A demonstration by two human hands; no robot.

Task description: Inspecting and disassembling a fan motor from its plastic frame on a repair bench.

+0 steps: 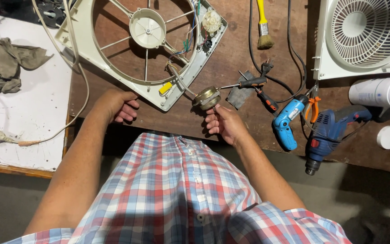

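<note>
Small metal fan motor (206,97): at counter (231,68) near edge, wired to white fan frame (113,54); right hand (224,124) fingertips pinched its underside. Left hand (116,106) curled, empty, beside frame corner. Screwdrivers (253,86), blue drills (308,124) rightward.

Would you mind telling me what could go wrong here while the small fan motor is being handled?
The motor sits near the bench edge, touched by only the right hand; it might slip off. Its wires still run into the fan frame, so a tug could strain them.
</note>
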